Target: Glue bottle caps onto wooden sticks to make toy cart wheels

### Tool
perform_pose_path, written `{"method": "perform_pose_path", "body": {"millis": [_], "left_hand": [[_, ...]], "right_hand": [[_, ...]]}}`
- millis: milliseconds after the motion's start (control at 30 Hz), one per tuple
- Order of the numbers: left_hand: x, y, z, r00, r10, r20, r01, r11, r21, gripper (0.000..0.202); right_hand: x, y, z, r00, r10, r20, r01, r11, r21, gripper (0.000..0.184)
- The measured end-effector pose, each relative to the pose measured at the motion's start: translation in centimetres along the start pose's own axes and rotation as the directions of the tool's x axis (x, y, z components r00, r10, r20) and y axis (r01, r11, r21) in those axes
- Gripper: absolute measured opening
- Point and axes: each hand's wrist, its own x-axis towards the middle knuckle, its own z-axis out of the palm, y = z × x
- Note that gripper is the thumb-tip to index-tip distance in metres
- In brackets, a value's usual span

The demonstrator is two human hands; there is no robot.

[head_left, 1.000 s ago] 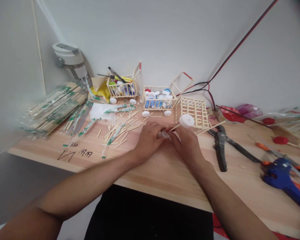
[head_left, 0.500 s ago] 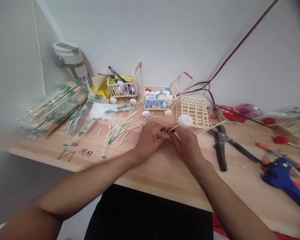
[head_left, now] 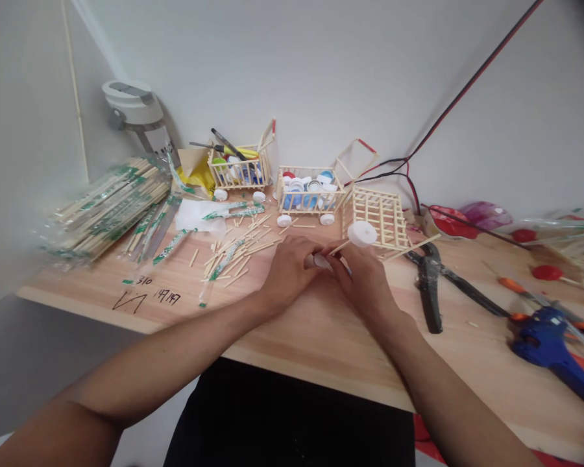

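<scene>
Left hand (head_left: pixel 289 275) and right hand (head_left: pixel 363 282): together, closed on a thin pale wooden stick (head_left: pixel 339 248) with a round white plastic bottle-cap wheel (head_left: pixel 361 234) on its far end; a second white cap (head_left: pixel 321 261) between the hands. Just beyond the right hand: flat wooden lattice frame (head_left: pixel 382 220). Right of it: black-handled steel pliers (head_left: pixel 429 285). Left of the left hand: loose wooden sticks (head_left: pixel 233 256).

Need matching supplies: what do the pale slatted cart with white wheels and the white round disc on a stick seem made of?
The cart looks like bare unvarnished wood: thin pale sticks with a dull surface. Its wheels look like white plastic, probably bottle caps. The disc looks like smooth white plastic, perhaps a cap.
</scene>
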Motion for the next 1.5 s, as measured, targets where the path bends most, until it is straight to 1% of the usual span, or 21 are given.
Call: {"method": "perform_pose_path", "body": {"millis": [367, 467, 700, 1000, 1233, 1400, 1500], "left_hand": [[-0.04, -0.18, 0.06, 1.0, -0.009, 0.004, 0.009, 1.0, -0.003, 0.015], [-0.06, -0.31, 0.15, 1.0, 0.008, 0.001, -0.008, 1.0, 0.003, 0.014], [-0.17, -0.42, 0.14, 1.0, 0.009, 0.002, -0.009, 1.0, 0.028, 0.013], [-0.13, -0.43, 0.1, 1.0, 0.012, 0.011, -0.012, 1.0, 0.015, 0.013], [-0.21, -0.4, 0.07, 1.0, 0.022, -0.005, -0.022, 1.0, -0.005, 0.016], [-0.17, -0.32, 0.11, 1.0, 0.018, -0.001, -0.018, 1.0, -0.009, 0.015], [-0.13, -0.32, 0.16, 1.0, 0.012, -0.01, -0.012, 1.0, -0.008, 0.018]], "right_hand": [[0.03, 0.06, 0.02, 0.999, 0.032, -0.019, -0.032, 0.999, 0.017, 0.013], [-0.01, 0.09, 0.06, 1.0, 0.019, -0.013, -0.019, 1.0, 0.016, 0.012], [-0.07, 0.13, 0.1, 1.0, -0.01, 0.001, 0.01, 1.0, -0.009, 0.011], [-0.18, 0.47, 0.18, 1.0, -0.014, -0.026, 0.013, 1.0, -0.026, 0.011], [-0.19, 0.49, 0.17, 0.997, -0.043, -0.068, 0.041, 0.999, -0.036, 0.009], [-0.15, 0.5, 0.09, 0.996, -0.049, -0.074, 0.045, 0.997, -0.057, 0.01], [-0.05, 0.68, -0.01, 0.993, -0.078, -0.085, 0.071, 0.994, -0.087, 0.01]]}}
